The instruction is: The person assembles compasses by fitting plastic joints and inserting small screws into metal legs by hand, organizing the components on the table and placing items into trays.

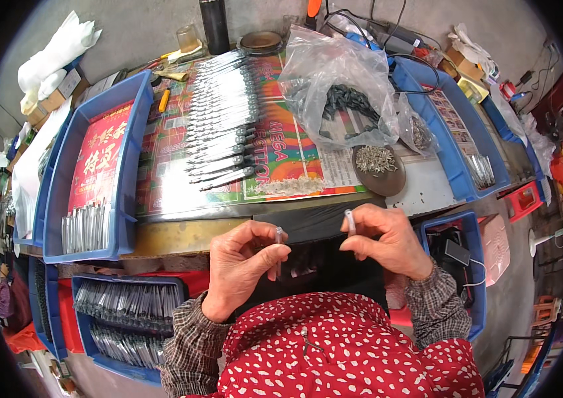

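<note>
Just off the table's front edge, my left hand (pixel 247 255) pinches a small clear tube-like piece (pixel 279 233) upright between thumb and fingers. My right hand (pixel 387 235) is closed on a similar small whitish piece (pixel 350 219), a short gap to the right of the left one. Beyond the hands, tiny pale clear bits (pixel 294 185) lie along the table's front. Small metal parts (pixel 375 159) are heaped on a round dark dish (pixel 387 184). A row of long, thin silvery items (pixel 218 119) with dark ends is stacked behind.
A clear plastic bag (pixel 334 60) holds black parts (pixel 348 106). Blue trays stand at left (pixel 132 166) and right (pixel 450 172) with slim silvery items inside. A lower blue bin (pixel 82 331) holds more, left of my lap. A black bottle (pixel 214 26) stands at the back.
</note>
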Available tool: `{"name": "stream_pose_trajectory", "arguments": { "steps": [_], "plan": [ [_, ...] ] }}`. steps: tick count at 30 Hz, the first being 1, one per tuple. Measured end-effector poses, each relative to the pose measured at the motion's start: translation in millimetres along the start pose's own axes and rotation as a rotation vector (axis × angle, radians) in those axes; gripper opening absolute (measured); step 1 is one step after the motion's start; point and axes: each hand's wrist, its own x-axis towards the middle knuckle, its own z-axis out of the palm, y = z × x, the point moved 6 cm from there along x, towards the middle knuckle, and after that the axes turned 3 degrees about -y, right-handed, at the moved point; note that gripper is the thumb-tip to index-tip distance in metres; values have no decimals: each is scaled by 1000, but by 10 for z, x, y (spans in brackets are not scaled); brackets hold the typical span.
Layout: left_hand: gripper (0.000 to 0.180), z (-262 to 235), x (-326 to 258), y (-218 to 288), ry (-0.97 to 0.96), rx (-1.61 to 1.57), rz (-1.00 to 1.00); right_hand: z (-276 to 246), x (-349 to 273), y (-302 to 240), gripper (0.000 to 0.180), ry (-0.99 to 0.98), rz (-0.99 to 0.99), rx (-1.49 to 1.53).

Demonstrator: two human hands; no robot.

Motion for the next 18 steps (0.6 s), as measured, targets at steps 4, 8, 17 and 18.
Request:
{"name": "stream_pose_trajectory", "arguments": {
  "steps": [4,8,17,18],
  "plan": [
    [10,89,-3,-91,0,2,-81,250,42,78,30,-34,22,172],
    [11,164,-12,-151,-17,-22,-79,473,44,79,45,-79,-16,231],
    [10,233,-32,-250,-15,-97,-51,621,29,97,48,-9,-78,220],
    [10,232,-33,-264,-14,-99,-52,621,25,99,48,-10,-76,219]
  ]
}}
